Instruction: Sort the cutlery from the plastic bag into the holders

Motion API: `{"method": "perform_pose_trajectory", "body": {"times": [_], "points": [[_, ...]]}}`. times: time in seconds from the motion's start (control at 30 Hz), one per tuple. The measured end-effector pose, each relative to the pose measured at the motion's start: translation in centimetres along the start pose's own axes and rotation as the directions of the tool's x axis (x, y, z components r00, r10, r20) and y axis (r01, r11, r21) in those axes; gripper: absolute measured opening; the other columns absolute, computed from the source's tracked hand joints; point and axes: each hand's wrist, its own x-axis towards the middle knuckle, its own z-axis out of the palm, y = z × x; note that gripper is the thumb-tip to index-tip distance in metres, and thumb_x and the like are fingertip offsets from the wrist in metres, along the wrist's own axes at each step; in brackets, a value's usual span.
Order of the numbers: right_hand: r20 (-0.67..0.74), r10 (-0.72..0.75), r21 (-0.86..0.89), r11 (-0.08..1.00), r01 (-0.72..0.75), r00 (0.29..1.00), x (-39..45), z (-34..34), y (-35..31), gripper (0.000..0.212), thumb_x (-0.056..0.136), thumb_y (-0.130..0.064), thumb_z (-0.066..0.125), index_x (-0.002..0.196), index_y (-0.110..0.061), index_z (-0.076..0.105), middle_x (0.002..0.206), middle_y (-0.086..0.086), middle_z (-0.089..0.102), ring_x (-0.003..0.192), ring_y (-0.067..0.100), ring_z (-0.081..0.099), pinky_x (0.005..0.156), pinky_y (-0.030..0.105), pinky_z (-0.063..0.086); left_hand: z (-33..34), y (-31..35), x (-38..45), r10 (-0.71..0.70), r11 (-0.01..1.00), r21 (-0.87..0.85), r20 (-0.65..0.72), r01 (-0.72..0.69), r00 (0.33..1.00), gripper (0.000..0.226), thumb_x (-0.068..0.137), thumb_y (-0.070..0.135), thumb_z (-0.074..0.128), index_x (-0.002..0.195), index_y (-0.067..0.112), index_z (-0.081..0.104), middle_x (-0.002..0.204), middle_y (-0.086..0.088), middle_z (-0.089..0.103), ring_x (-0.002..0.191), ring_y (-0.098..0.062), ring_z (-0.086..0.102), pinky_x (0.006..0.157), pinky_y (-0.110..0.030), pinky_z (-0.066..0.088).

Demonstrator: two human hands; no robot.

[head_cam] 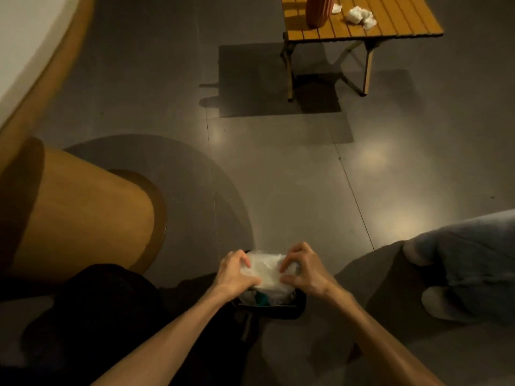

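A crumpled clear plastic bag [266, 270] sits low in the middle of the head view, on top of a black container [281, 312] on the floor. My left hand [237, 271] grips the bag's left side with curled fingers. My right hand [302, 270] pinches its right side. Something dark and teal shows under the bag inside the container. No cutlery or holders can be made out.
A round wooden pedestal [78, 215] stands at the left under a pale tabletop edge [36, 68]. A small slatted wooden table [362, 20] with a ribbed orange vase [319, 9] and crumpled tissues [361, 15] stands far ahead. Another person's grey-clad legs [473, 263] are at the right.
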Motion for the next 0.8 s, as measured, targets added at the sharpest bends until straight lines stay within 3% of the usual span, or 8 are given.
{"method": "perform_pose_trajectory", "body": {"times": [0.17,0.3,0.37,0.43,0.53,0.6,0.67,0.8], "points": [[0.048,0.034,-0.153,0.988,-0.026,0.998,0.4,3.1,0.2,0.014,0.083,-0.021,0.073,0.093,-0.025,0.064,0.116,-0.004,0.04,0.104,0.018,0.052,0.085,0.019,0.041,1.8,-1.8,-0.2,0.119,0.91,0.393,0.054,-0.131,0.991,0.039,0.085,0.034,0.075,0.112,0.021,0.049,0.119,0.0,0.048,0.103,-0.019,0.059,0.081,-0.028,0.051],[0.035,-0.009,-0.317,0.948,0.019,0.999,0.2,4.2,0.1,0.012,0.091,-0.023,0.063,0.103,-0.021,0.066,0.12,-0.002,0.049,0.108,0.018,0.051,0.09,0.032,0.048,2.9,-1.6,-0.3,0.22,0.647,0.735,0.072,-0.201,0.973,0.063,0.089,0.033,0.07,0.142,0.019,0.038,0.145,-0.011,0.033,0.127,-0.025,0.047,0.104,-0.037,0.046],[0.008,-0.137,-0.509,0.852,0.122,0.991,0.1,5.0,0.3,0.014,0.093,-0.028,0.058,0.1,-0.022,0.068,0.112,0.001,0.057,0.104,0.023,0.051,0.087,0.035,0.043,3.5,-1.4,0.0,0.31,0.55,0.773,0.16,-0.314,0.937,0.07,0.088,0.021,0.07,0.147,0.019,0.033,0.149,-0.014,0.031,0.134,-0.028,0.04,0.111,-0.038,0.036],[0.007,-0.163,-0.624,0.77,0.132,0.987,0.0,5.5,0.5,0.01,0.082,-0.031,0.068,0.091,-0.027,0.071,0.111,0.004,0.062,0.104,0.026,0.055,0.085,0.038,0.043,4.1,-1.3,0.2,0.318,0.516,0.759,0.26,-0.396,0.912,0.069,0.087,0.014,0.068,0.147,0.021,0.035,0.151,-0.014,0.032,0.136,-0.029,0.037,0.113,-0.038,0.032],[-0.024,-0.098,-0.665,0.744,0.057,0.995,0.0,6.4,0.5,0.018,0.07,-0.026,0.08,0.087,-0.022,0.075,0.113,0.009,0.062,0.103,0.029,0.058,0.081,0.04,0.046,4.9,-1.6,0.7,0.198,0.586,0.716,0.328,-0.38,0.924,0.064,0.09,0.011,0.065,0.149,0.02,0.04,0.158,-0.015,0.024,0.144,-0.032,0.031,0.116,-0.04,0.032],[-0.006,-0.04,-0.618,0.786,0.028,0.999,-0.1,6.7,0.2,0.026,0.081,-0.02,0.072,0.107,-0.017,0.071,0.116,0.01,0.056,0.103,0.031,0.06,0.078,0.041,0.05,5.0,-1.7,0.8,0.119,0.641,0.678,0.376,-0.36,0.919,0.066,0.09,0.005,0.063,0.15,0.019,0.039,0.162,-0.013,0.014,0.147,-0.034,0.027,0.114,-0.041,0.037],[0.049,0.079,-0.529,0.848,-0.041,0.996,0.0,7.0,0.5,0.043,0.093,-0.022,0.062,0.134,-0.019,0.052,0.134,0.012,0.048,0.119,0.033,0.055,0.091,0.044,0.051,4.8,-1.7,0.8,0.073,0.67,0.648,0.428,-0.362,0.901,0.069,0.09,0.001,0.063,0.151,0.02,0.037,0.164,-0.012,0.009,0.147,-0.035,0.03,0.114,-0.041,0.039],[0.083,0.161,-0.493,0.864,-0.1,0.984,0.0,6.5,0.0,0.047,0.097,-0.026,0.056,0.143,-0.024,0.044,0.142,0.012,0.049,0.126,0.031,0.053,0.099,0.043,0.048,3.7,-1.1,0.2,0.104,0.739,0.567,0.436,-0.363,0.894,0.063,0.092,0.001,0.058,0.148,0.023,0.043,0.154,-0.007,0.026,0.14,-0.032,0.039,0.113,-0.044,0.04]]}}
